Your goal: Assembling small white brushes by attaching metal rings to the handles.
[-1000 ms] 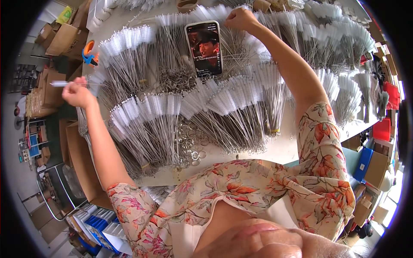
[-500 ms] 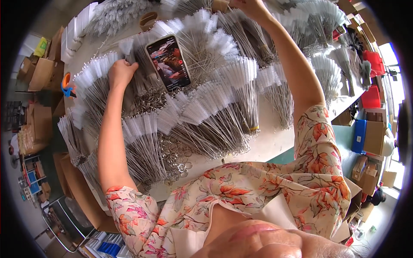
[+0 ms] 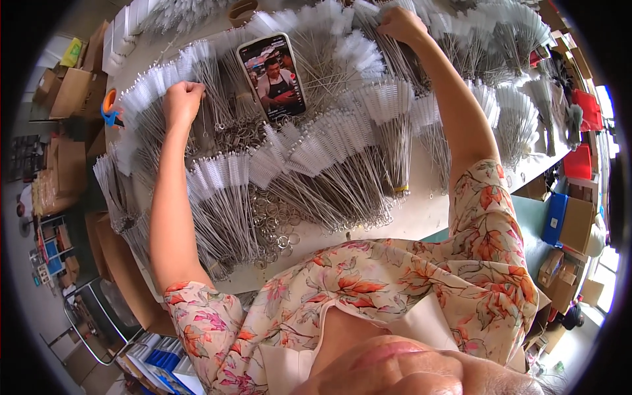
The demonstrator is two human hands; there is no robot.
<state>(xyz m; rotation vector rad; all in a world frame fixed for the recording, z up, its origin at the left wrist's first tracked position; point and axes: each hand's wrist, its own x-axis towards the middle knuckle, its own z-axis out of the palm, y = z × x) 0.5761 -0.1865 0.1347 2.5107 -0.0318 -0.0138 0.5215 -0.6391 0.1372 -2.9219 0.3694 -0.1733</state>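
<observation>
Long thin wire brushes with white bristle heads (image 3: 322, 148) lie in dense rows and bundles across the table. My left hand (image 3: 184, 105) is closed among the brushes at the left, its back to the view, hiding whatever its fingers hold. At the far side, my right hand (image 3: 403, 26) has its fingers curled down at the wire stems of a bundle (image 3: 388, 52); its grip is partly hidden. Between my hands a phone (image 3: 273, 78) with a lit screen rests tilted against the brushes. Loose metal rings (image 3: 280, 230) lie in a heap near the front edge.
Orange-and-blue scissors (image 3: 110, 108) lie at the table's left edge. A brown roll (image 3: 242, 12) stands at the back. Cardboard boxes (image 3: 66, 155) line the left, and red bins (image 3: 586, 108) and a blue box (image 3: 556, 218) are at the right.
The view has shifted slightly. My right hand has come nearer, down onto the stems of the far bundle. My left hand has moved a little left across the brushes. The phone's picture has changed.
</observation>
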